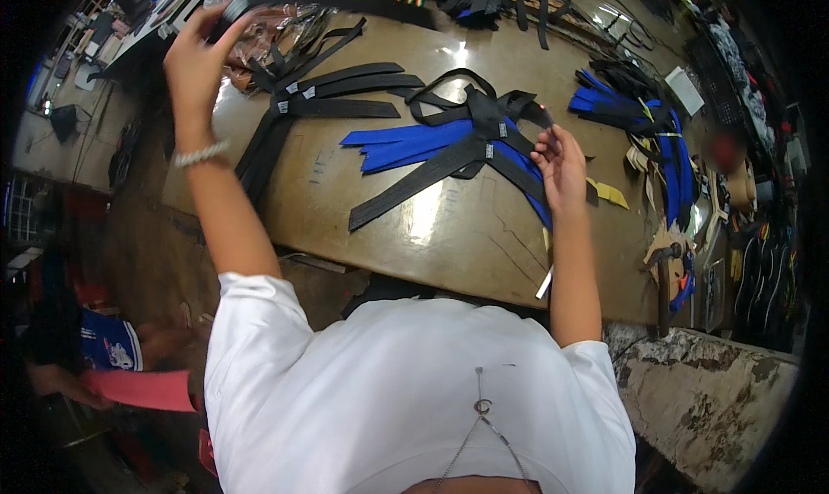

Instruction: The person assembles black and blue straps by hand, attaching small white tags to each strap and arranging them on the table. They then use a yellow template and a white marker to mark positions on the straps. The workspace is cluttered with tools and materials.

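My left hand [194,71] is raised over the far left of the table. Its thumb and fingers close on the end of a wide black strap [345,3], which stretches to the right across the far side. My right hand [561,166] is closed in a pinch at the right of a bundle of black straps [482,118]. Between its fingertips is the end of a dark strap, with a small orange spot beside it. Blue straps [410,146] lie under this bundle, and small pale labels show on the black ones. More labelled black straps [332,92] lie near my left arm.
The brown table [380,252] has a curved front edge before me. Blue and black straps [678,161] hang together at the right, near a hammer [663,278]. Clear plastic wrapping [276,36] lies at the far left. Another person's arm [60,382] shows at the lower left.
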A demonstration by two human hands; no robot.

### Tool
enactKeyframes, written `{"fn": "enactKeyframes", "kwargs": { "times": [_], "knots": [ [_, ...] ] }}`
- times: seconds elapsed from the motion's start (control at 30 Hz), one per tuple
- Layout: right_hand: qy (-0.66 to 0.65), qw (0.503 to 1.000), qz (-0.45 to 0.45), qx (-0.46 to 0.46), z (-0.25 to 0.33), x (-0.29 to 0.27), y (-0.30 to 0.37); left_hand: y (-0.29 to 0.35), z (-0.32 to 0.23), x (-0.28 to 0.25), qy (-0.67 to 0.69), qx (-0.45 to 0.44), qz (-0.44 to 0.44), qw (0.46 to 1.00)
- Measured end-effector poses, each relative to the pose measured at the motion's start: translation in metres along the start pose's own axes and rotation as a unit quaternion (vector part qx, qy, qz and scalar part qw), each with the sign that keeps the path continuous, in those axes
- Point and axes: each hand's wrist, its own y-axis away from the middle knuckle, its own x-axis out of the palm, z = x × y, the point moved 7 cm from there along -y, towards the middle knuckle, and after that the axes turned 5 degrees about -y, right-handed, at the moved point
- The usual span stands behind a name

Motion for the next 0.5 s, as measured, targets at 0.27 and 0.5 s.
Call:
{"fn": "enactKeyframes", "kwargs": {
  "times": [0.27, 0.5],
  "knots": [
    [0.105, 0.994, 0.021, -0.035, -0.001, 0.018, 0.007, 0.124, -0.015, 0.084, -0.099, -0.186, 0.045, 0.977],
    [0.215, 0.974, 0.027, -0.064, -0.018, 0.030, 0.013, 0.180, -0.163, 0.215, -0.019, 0.019, 0.229, 0.973]
  ]
}}
